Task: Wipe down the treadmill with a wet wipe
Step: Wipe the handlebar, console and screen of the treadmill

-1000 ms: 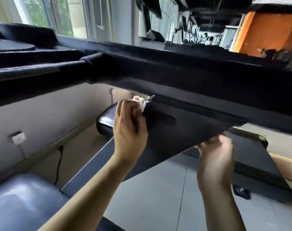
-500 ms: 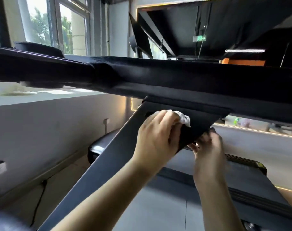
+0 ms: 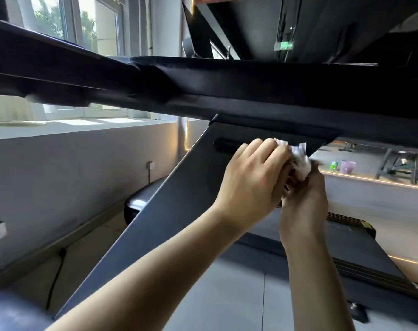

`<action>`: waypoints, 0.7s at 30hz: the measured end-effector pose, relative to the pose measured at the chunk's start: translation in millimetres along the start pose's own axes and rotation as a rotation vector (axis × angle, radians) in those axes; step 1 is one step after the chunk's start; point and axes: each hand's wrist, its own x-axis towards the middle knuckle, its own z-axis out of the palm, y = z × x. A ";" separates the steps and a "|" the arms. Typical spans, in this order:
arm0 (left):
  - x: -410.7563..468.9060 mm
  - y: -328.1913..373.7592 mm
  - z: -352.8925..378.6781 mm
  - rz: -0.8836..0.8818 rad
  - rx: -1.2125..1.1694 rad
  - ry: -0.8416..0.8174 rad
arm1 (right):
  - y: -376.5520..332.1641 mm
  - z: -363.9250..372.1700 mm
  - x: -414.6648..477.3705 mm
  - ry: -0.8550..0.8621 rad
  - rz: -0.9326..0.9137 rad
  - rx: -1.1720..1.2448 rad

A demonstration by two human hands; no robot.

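Mid-task by my read: both hands, left hand [image 3: 252, 180] and right hand [image 3: 303, 199], together, pinch the crumpled wet wipe [image 3: 298, 161] against the treadmill's slanted post [image 3: 169, 201] just under the console; belt [image 3: 360, 261] below looks untouched.

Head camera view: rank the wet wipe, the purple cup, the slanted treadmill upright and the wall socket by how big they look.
1. Treadmill upright, by far.
2. Wet wipe.
3. Purple cup; it stands farther away, so its true size is unsure.
4. Wall socket.

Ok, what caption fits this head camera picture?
Both hands, left hand and right hand, bunch a wet wipe against the treadmill upright.
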 end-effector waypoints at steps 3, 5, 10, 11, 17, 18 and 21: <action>-62.4 -31.3 -18.9 -0.006 0.068 -0.100 | 4.0 -1.1 1.2 0.055 0.036 0.052; -112.8 -62.7 -41.1 -0.074 0.120 -0.181 | 7.5 -0.6 6.5 0.091 0.042 0.060; -93.3 -64.4 -49.4 -0.161 0.149 -0.155 | 22.4 1.4 2.1 0.135 -0.017 0.013; -68.4 -51.9 -40.7 -0.151 0.116 -0.112 | 23.9 0.3 -1.4 0.132 -0.035 0.007; -44.9 -47.6 -27.2 -0.079 0.143 -0.074 | 20.9 -5.7 -13.2 0.088 -0.075 -0.061; -65.8 -62.3 -34.9 -0.117 0.170 -0.075 | 21.6 -5.5 -15.7 0.109 -0.062 -0.068; -112.2 -97.7 -60.1 -0.273 0.174 -0.002 | 21.2 -2.3 -21.7 0.143 -0.062 -0.105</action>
